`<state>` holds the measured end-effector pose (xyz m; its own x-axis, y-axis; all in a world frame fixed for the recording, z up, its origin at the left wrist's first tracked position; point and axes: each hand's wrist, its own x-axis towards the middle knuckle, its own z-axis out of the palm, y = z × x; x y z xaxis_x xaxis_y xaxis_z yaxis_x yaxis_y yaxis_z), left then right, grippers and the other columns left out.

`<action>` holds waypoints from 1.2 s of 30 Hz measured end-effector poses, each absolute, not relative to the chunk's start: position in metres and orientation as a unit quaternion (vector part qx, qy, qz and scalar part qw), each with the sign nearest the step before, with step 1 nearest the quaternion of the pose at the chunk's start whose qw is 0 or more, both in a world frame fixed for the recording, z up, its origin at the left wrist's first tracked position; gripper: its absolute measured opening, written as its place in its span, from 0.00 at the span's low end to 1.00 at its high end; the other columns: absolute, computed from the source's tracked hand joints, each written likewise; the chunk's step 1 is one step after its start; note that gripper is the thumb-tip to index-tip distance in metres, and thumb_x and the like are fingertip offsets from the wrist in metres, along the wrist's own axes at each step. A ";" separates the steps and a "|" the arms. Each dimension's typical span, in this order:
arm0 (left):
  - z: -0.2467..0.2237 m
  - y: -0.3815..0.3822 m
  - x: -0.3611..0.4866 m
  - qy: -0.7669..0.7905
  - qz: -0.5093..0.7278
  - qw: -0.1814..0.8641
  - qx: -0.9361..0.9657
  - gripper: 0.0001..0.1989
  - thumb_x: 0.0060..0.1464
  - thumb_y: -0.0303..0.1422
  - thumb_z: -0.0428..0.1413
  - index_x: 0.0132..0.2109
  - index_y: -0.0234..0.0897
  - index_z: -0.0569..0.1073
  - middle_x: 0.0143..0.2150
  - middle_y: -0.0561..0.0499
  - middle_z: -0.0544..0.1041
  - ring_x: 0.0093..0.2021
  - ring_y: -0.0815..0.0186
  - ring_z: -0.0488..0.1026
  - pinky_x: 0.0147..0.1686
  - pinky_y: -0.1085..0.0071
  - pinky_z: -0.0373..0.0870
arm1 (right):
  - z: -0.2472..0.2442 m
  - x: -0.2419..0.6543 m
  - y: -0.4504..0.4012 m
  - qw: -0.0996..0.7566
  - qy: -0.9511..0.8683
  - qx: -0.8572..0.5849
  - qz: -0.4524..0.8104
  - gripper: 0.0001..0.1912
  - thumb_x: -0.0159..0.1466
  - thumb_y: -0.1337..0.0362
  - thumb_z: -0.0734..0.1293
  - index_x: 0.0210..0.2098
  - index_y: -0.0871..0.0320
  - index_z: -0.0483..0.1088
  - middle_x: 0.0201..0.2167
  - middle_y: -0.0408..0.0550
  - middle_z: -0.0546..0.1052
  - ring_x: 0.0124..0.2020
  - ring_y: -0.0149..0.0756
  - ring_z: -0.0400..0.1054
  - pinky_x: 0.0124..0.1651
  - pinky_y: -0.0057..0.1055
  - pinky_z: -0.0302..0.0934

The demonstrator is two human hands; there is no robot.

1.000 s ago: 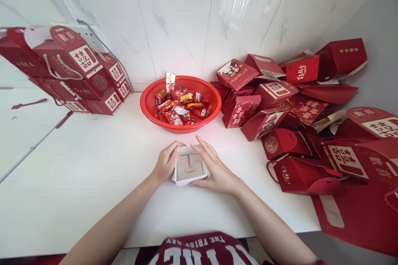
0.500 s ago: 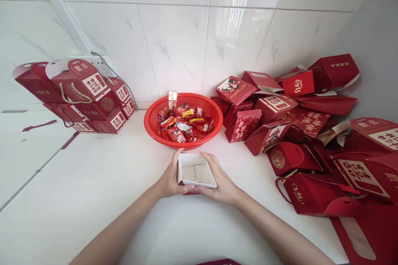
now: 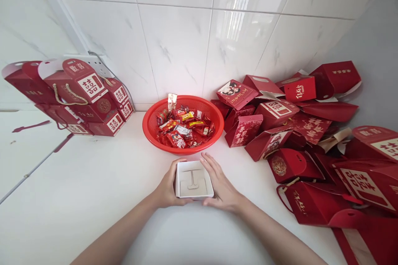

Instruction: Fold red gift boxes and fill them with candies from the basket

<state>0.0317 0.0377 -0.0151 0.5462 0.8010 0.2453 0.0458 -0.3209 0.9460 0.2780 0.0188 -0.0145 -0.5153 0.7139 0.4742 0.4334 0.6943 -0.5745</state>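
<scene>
A small gift box (image 3: 194, 180), open at the top, stands between my hands just in front of the candy basket. Its inside is white, with interlocked flaps showing at the bottom and nothing lying on them. My left hand (image 3: 169, 187) is curved round the box's left side, thumb along the near edge. Against the right side rests my right hand (image 3: 222, 186), fingers fairly straight at the far corner and thumb at the near one. Beyond the box, wrapped candies (image 3: 183, 130) fill the middle of a red plastic basket (image 3: 149, 136).
Red gift boxes (image 3: 90, 87) with rope handles are stacked at the left by a wall socket (image 3: 98, 65). A pile of red boxes (image 3: 276, 109) in various shapes spreads along the right. White tiled wall (image 3: 177, 41) closes off the back of the white table (image 3: 102, 182).
The gift box has come slightly nearer and tipped level, so more of its floor shows and its red front is hidden. My right thumb has shifted off the front towards the right corner.
</scene>
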 end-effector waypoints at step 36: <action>-0.015 0.048 0.027 0.292 0.360 0.508 0.726 0.52 0.38 0.38 0.69 0.66 0.41 0.51 0.63 0.37 0.64 0.61 0.45 0.65 0.60 0.49 0.63 | 0.103 0.141 0.244 -0.099 -0.918 -0.385 0.001 0.10 0.67 0.64 0.65 0.47 0.57 0.75 0.48 0.53 0.79 0.49 0.39 0.74 0.51 0.31 0.66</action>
<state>0.0268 0.0481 -0.0150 0.5697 0.7903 0.2254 0.0579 -0.3122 0.9483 0.1412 0.2435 0.1028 -0.6843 0.7063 -0.1813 0.7065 0.7037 0.0749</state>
